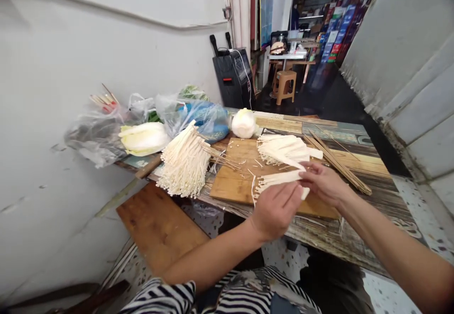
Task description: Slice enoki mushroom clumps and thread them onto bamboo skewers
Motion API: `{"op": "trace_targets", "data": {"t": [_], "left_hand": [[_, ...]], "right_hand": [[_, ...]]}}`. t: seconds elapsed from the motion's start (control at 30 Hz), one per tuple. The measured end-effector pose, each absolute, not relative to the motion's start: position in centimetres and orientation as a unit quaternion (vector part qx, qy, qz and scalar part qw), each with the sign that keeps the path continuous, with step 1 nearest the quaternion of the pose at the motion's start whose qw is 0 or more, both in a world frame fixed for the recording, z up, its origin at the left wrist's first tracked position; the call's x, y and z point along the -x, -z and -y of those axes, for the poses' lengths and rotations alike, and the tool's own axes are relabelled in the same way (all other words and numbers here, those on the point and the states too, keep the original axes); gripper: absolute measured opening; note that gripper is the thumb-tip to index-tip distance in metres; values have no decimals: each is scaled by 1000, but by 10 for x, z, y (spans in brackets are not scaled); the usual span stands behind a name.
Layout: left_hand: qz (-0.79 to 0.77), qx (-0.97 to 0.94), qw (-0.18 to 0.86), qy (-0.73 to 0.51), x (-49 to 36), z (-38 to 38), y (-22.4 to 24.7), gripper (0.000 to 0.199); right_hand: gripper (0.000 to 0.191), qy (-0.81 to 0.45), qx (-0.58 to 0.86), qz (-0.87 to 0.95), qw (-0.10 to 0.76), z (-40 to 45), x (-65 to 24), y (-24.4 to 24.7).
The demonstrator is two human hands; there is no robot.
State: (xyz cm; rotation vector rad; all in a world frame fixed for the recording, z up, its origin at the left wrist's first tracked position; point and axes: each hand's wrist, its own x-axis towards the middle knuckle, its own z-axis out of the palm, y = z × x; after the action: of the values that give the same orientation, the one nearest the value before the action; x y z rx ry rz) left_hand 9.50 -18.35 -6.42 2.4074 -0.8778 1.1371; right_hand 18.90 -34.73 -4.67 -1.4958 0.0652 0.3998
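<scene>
Left hand [275,210] pinching enoki bundle [278,178] | right hand [321,181] gripping its stem end

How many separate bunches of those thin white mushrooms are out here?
3. A big bunch lies left of the cutting board, a second bunch on the board's far side, and a small bunch is held in both hands. Bags may hide more.

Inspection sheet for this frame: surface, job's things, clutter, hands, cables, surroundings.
Surface: long streaked wooden table, rectangular bamboo cutting board on it.
Job's things: small white enoki mushroom bundle held in both hands; second pile on board; large bunch at left.
Clutter: thin bamboo skewers, pale napa cabbage, crumpled plastic bags.
Hands: left hand and right hand grip the bundle.
Cables: white cord on black speaker.
Surroundings: white wall, wooden stool.
</scene>
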Motion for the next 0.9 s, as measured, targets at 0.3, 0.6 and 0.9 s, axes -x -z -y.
{"op": "trace_targets", "data": {"t": [0.3,0.6,0.9], "left_hand": [[339,-915,32,-217,-111,241,80,28],[382,-906,44,-175,-109,195,77,24],[351,-934,36,-49,-113,182,42,19]], "right_hand": [[28,-69,846,-15,529,403,-178,55],[28,111,927,209,292,417,-104,91],[25,215,929,213,214,383,-106,97]]}}
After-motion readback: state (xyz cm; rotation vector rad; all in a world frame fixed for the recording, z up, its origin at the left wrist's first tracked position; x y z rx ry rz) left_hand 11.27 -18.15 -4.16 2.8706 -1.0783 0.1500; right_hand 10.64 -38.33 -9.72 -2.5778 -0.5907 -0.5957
